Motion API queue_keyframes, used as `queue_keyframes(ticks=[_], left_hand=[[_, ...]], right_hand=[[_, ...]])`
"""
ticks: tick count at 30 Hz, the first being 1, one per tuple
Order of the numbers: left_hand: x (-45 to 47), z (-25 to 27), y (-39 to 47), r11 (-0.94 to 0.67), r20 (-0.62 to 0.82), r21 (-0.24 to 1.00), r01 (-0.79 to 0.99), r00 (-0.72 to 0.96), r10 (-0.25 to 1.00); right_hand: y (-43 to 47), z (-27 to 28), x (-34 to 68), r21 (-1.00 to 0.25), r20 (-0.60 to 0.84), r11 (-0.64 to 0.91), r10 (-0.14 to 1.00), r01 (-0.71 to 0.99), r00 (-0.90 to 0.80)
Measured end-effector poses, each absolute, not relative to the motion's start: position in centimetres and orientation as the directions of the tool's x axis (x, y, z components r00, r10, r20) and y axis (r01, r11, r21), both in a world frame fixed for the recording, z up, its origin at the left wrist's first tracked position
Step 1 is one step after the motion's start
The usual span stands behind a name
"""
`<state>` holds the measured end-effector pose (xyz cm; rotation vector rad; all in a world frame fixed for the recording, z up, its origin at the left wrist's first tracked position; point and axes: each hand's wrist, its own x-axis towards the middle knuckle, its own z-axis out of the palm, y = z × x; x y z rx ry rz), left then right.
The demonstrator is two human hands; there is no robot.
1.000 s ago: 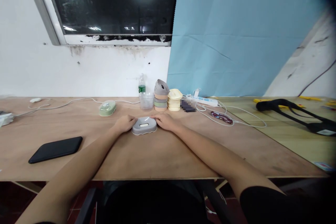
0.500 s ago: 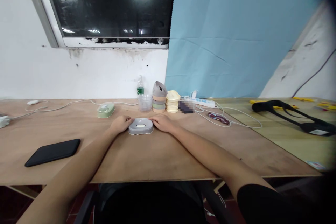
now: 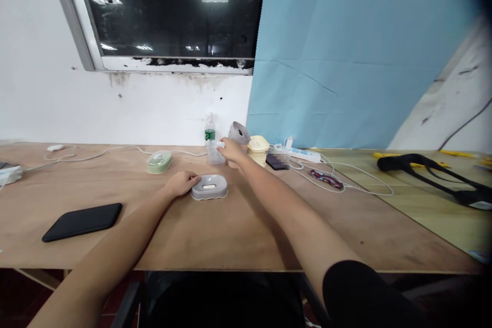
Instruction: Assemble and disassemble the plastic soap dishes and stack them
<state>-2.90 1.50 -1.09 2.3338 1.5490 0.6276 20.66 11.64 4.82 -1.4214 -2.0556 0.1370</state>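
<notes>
A grey oval dish (image 3: 209,193) with a raised rim and a pale slot in its middle rests on the table in front of me. My left hand (image 3: 183,183) has its fingers closed on the dish's left rim. Farther back, my right hand (image 3: 231,151) reaches to a clear plastic cup (image 3: 215,155), thumb and fingertips closed at its upper right edge. What lies inside the cup is unclear. Just behind that hand, a stack of grey and coloured dishes (image 3: 239,133) is partly hidden. Beside it stands a pile of cream-coloured dishes (image 3: 258,149).
A green oval dish (image 3: 159,162) sits at the left, a black phone-like slab (image 3: 82,221) nearer me. Behind the cup stands a bottle (image 3: 209,130). A power strip (image 3: 303,155), white cables and a dark red object (image 3: 326,179) lie right, then a black strap-like frame (image 3: 426,174).
My right hand has left the grey dish and moved up and back to the clear cup. My left hand stays at the grey dish. The view has shifted slightly.
</notes>
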Motion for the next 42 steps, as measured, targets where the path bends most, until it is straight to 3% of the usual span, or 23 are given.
queue_keyframes(ticks=[6, 10, 13, 15, 19, 23, 27, 31, 35, 42], left_hand=[[-2.8, -1.3, 1.7, -0.382, 0.205, 0.432, 0.817, 0.324, 0.924], [-2.9, -1.2, 1.4, -0.317, 0.339, 0.416, 0.852, 0.179, 0.924], [-3.1, -0.6, 0.9, -0.403, 0.526, 0.415, 0.816, 0.146, 0.838], [-3.1, -0.2, 0.5, -0.507, 0.638, 0.351, 0.787, 0.196, 0.745], [-2.7, 0.3, -0.1, -0.589, 0.711, 0.221, 0.777, 0.285, 0.643], [-2.3, 0.8, -0.8, -0.508, 0.642, 0.262, 0.821, 0.245, 0.726], [-2.0, 1.6, -1.4, -0.471, 0.469, 0.299, 0.830, 0.302, 0.830], [-1.7, 1.2, -0.9, -0.510, 0.403, 0.456, 0.730, 0.341, 0.849], [-1.9, -0.1, 0.5, -0.383, 0.266, 0.618, 0.687, 0.275, 0.924], [-2.2, -0.5, 1.2, -0.244, 0.186, 0.645, 0.724, 0.160, 0.969]], right_hand=[[11.2, 4.6, 20.7, -0.558, 0.546, 0.535, 0.812, 0.634, -0.206], [7.3, 3.8, 21.1, -0.559, 0.644, 0.658, 0.728, 0.505, -0.236], [3.4, 1.8, 21.9, -0.578, 0.650, 0.707, 0.701, 0.408, -0.294], [1.3, 0.2, 22.3, -0.589, 0.632, 0.722, 0.691, 0.362, -0.350], [-0.6, -1.6, 22.0, -0.620, 0.640, 0.716, 0.698, 0.321, -0.321], [-0.1, -1.3, 21.8, -0.635, 0.649, 0.664, 0.736, 0.396, -0.193], [0.7, -1.1, 22.5, -0.527, 0.602, 0.612, 0.759, 0.590, -0.248], [1.2, -1.3, 22.8, -0.469, 0.518, 0.551, 0.804, 0.690, -0.291], [1.6, -1.6, 22.5, -0.435, 0.374, 0.484, 0.864, 0.759, -0.336], [2.0, -2.0, 22.4, -0.416, 0.339, 0.467, 0.876, 0.780, -0.344]])
